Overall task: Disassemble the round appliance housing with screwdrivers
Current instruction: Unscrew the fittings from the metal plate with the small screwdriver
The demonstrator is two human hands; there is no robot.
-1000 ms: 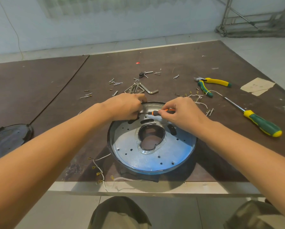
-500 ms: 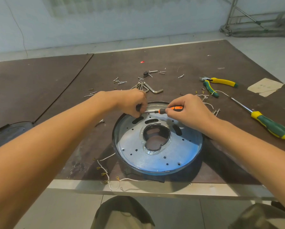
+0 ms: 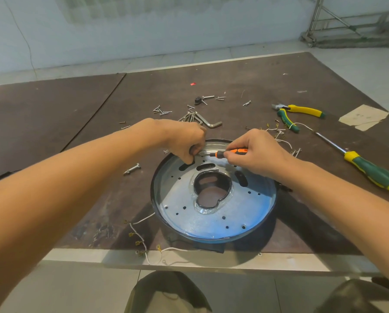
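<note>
A person's right hand (image 3: 260, 154) is pinching the small orange-and-black screwdriver (image 3: 233, 152) by its handle, with thumb and fingertips closed around the grip. The tool is lying almost level, its long axis running side to side across the view. Its handle is toward the right and its thin steel blade is pointing left at the left hand (image 3: 184, 141). That hand is reaching in with its fingers curled down where the blade's tip is ending. Whether they are gripping anything there cannot be told, as the fingers are hiding it.

Both hands are working over the far inner edge of the round shallow metal housing (image 3: 213, 222), a silver pan with a dark rim, small holes, 3 dark slots and a large irregular opening at its centre. The housing is sitting open side up near the front edge of the dark brown work table (image 3: 245, 73).

Beyond the hands, loose silver screws (image 3: 162, 110) and a bent steel hex key (image 3: 211, 124) are lying scattered. A silver bolt (image 3: 132, 169) is resting just left of the housing. Well apart to the right, yellow-and-green pliers (image 3: 301, 111) and a large green-and-yellow screwdriver (image 3: 371, 171) are lying, the latter's shaft pointing toward the pliers. White wires with brass terminals (image 3: 141, 242) are trailing over the table's front edge.
</note>
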